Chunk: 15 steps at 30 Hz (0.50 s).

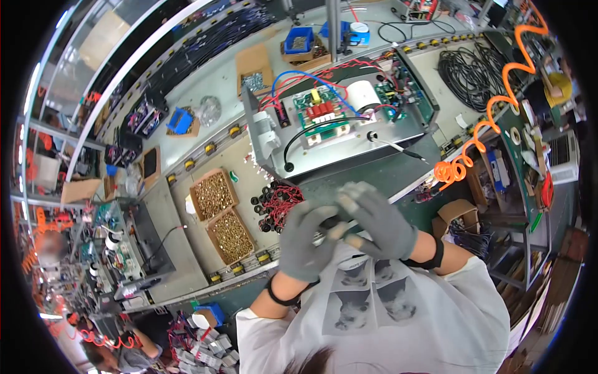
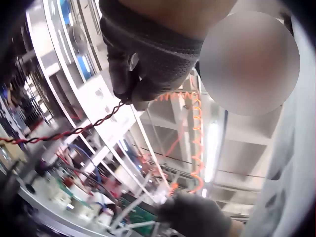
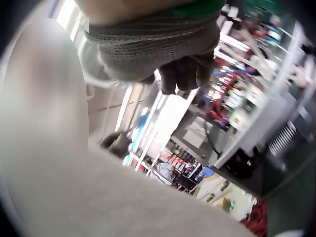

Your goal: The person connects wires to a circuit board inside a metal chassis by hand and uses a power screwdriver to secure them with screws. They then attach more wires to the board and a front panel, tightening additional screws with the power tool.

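Note:
Both hands wear grey gloves and are close together in front of the person's chest, at the bench edge. My left hand (image 1: 305, 240) pinches a red-and-black twisted wire (image 2: 84, 127), which trails off to the side in the left wrist view. A small dark piece (image 1: 330, 222) shows between the hands, blurred and partly hidden by fingers. Facing the left is my right hand (image 1: 383, 221); its fingers (image 3: 185, 74) bend down in the right wrist view, and I cannot tell whether they hold anything. Beyond the hands lies a heap of black round parts with red wires (image 1: 280, 202).
An open metal chassis (image 1: 349, 153) with circuit boards stands on the bench ahead. Two cardboard boxes of brass-coloured small parts (image 1: 213, 194) sit at the left. An orange coiled hose (image 1: 476, 146) hangs at the right, near a black cable coil (image 1: 470, 75).

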Available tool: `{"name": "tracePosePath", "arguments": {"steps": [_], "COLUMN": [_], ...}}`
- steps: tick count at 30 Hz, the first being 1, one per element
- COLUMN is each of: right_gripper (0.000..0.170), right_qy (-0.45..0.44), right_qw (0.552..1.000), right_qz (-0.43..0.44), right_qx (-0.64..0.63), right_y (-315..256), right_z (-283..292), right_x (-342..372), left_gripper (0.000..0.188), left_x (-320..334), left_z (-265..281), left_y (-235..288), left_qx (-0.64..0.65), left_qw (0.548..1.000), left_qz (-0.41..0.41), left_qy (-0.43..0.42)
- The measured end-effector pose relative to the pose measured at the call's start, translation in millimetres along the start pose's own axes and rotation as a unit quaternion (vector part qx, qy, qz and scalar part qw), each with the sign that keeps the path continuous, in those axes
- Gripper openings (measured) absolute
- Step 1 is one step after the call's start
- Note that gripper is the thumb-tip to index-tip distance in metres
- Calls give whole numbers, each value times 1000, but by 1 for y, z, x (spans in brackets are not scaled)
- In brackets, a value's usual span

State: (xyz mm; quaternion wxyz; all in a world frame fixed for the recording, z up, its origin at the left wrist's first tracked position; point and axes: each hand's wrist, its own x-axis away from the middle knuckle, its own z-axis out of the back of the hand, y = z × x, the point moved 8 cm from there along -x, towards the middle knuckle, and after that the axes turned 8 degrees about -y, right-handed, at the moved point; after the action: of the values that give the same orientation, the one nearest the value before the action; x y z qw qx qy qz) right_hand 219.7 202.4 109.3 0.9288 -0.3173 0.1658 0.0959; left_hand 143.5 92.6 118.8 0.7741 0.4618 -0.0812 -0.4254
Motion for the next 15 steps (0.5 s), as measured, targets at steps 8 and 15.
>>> {"name": "tracePosePath", "arguments": {"steps": [8,15], "right_gripper": [35,36], "right_qy": [17,318], "right_qw": [951,754], "right_qz": [-268,-391], "right_qx": [-152,-422], "right_y": [72,158], "right_z": [5,41], "right_x": [65,159], "left_gripper": [31,29], "left_x": [-38,-105], "left_z": [-107,-159], "left_y": [-29,-5], "left_qx": [349,27], "left_qw": [907,975], "left_qz": [136,-178], "left_qy": [-190,-128]}}
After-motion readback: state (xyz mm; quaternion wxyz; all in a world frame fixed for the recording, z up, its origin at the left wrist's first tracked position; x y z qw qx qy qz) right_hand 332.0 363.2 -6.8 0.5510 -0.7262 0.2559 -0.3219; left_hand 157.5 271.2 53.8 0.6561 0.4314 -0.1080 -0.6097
